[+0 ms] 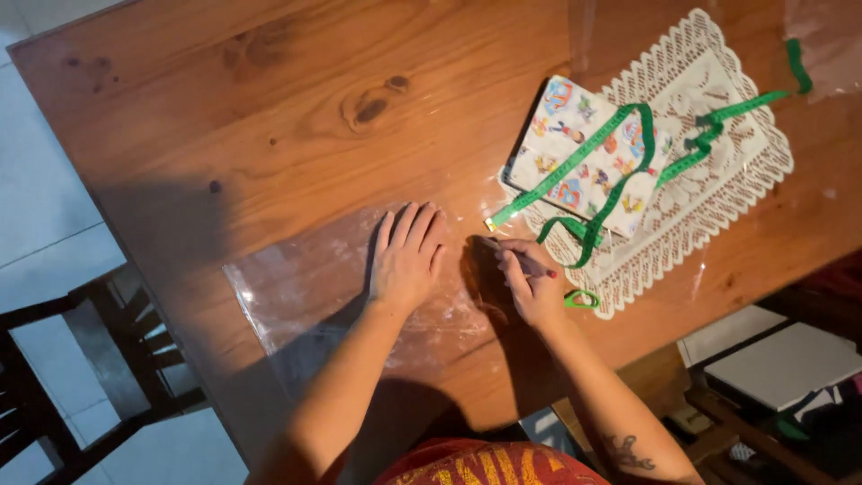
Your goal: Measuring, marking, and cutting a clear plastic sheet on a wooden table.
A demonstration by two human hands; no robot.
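Reddish-brown wooden table [224,117] with dark knots; clear, glossy plastic sheet [305,287]; white lace doily [718,189] with openwork edging; white book [584,153] patterned with small multicoloured cartoon figures; bright green measuring tape [575,166]; green scissor handle [582,299]; dark chair [54,395]

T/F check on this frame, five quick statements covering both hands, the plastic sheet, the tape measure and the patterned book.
1. The left hand lies flat, palm down, on the clear plastic sheet. True.
2. The right hand is empty. False: it holds a thin pen-like tool, tip towards the sheet.
3. The green tape measure is rolled up tightly. False: it trails loose across the book and doily.
4. The cartoon-patterned book rests partly on the white lace doily. True.
5. The sheet lies on a glass table. False: it lies on a brown wooden table.
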